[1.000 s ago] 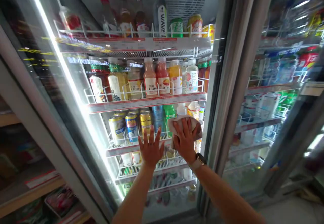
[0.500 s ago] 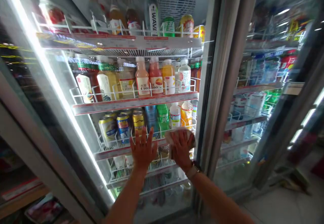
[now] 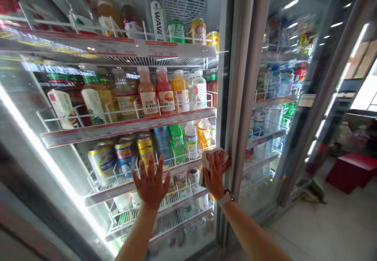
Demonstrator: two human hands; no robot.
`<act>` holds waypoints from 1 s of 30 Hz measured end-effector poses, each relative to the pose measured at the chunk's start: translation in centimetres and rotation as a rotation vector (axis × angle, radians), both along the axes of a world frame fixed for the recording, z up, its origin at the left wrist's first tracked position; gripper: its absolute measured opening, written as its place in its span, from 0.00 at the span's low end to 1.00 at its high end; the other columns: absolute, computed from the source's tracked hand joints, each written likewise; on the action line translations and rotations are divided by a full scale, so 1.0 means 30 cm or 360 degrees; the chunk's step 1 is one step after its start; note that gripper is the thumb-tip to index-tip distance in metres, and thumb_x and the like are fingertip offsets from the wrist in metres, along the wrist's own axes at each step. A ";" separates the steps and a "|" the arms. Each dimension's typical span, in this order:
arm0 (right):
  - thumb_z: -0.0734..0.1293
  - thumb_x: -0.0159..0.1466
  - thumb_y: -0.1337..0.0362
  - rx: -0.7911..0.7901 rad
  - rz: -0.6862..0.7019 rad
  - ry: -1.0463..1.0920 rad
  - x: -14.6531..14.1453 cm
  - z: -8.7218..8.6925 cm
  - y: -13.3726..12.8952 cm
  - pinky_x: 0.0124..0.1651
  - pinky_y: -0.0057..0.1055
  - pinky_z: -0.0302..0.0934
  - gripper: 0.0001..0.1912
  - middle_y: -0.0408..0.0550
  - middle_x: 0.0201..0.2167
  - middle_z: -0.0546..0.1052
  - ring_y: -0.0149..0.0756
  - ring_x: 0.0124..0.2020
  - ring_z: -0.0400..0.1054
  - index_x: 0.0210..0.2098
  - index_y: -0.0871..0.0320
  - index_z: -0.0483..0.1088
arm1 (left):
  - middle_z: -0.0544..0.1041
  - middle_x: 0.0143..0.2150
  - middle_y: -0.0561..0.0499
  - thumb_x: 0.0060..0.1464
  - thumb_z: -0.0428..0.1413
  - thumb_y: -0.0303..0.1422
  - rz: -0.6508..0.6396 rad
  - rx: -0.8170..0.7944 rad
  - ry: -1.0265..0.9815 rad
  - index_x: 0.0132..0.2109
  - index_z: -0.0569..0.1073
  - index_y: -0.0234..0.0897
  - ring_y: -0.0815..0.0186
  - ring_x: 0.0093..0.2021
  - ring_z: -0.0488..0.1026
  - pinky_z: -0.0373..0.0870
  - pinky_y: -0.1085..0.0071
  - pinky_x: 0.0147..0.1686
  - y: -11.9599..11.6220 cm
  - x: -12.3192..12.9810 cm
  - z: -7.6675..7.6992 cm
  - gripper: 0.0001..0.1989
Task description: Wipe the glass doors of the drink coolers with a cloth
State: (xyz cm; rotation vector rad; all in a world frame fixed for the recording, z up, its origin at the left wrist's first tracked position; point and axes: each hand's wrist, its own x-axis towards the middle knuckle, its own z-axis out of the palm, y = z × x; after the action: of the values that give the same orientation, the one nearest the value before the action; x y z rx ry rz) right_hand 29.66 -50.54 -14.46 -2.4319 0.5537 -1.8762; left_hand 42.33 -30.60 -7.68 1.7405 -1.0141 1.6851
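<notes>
My left hand lies with fingers spread against the glass door of a lit drinks fridge, holding nothing. To its right, my right hand presses a pale folded cloth to the glass beside the door's metal frame. A band circles my right wrist. Behind the glass, just above my left hand, stand a gold can and a blue can. A green bottle and an orange drink bottle show near the cloth.
Wire shelves hold rows of bottles, such as a red juice bottle. Right of the frame, a second glass door covers more drinks. A red box sits on the tiled floor at the far right.
My right hand and the cloth have moved right across the glass, up to the metal frame. My left hand stays flat on the glass. The view has turned right, bringing the red box into sight.
</notes>
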 end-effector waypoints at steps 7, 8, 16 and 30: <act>0.56 0.70 0.65 0.0006 -0.0043 0.0270 -0.035 -0.432 0.045 0.58 0.60 0.59 0.34 0.60 0.72 0.48 0.59 0.71 0.45 0.72 0.49 0.41 | 0.52 0.72 0.49 0.59 0.55 0.40 -0.0029 0.0009 0.0068 0.69 0.53 0.49 0.53 0.73 0.41 0.35 0.46 0.70 0.002 0.010 -0.010 0.34; 0.57 0.70 0.65 0.0015 -0.0036 0.0292 -0.039 -0.435 0.047 0.58 0.60 0.60 0.34 0.60 0.72 0.47 0.60 0.71 0.45 0.72 0.49 0.40 | 0.52 0.72 0.48 0.59 0.55 0.40 -0.0022 0.0017 0.0074 0.69 0.53 0.49 0.53 0.73 0.42 0.35 0.45 0.69 0.002 0.011 -0.012 0.34; 0.56 0.70 0.67 0.0254 0.0097 0.0296 -0.025 -0.048 0.115 0.63 0.68 0.47 0.37 0.55 0.74 0.27 0.59 0.73 0.26 0.71 0.43 0.32 | 0.53 0.72 0.47 0.60 0.53 0.42 -0.0074 0.0061 0.0187 0.70 0.51 0.49 0.52 0.73 0.40 0.33 0.44 0.69 0.001 0.007 -0.018 0.34; 0.45 0.72 0.48 0.0575 0.0990 0.0003 0.109 0.183 0.517 0.68 0.66 0.34 0.34 0.54 0.74 0.32 0.54 0.73 0.23 0.72 0.54 0.32 | 0.59 0.69 0.43 0.66 0.44 0.40 -0.0205 0.0097 -0.0141 0.70 0.54 0.43 0.58 0.72 0.46 0.39 0.49 0.70 0.048 -0.004 0.005 0.27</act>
State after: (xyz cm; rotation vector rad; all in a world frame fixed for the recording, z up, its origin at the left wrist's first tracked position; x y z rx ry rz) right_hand 32.92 -35.02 -8.98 -2.0455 0.0923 -1.3796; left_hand 42.22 -29.17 -7.53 1.6129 -1.2024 1.6779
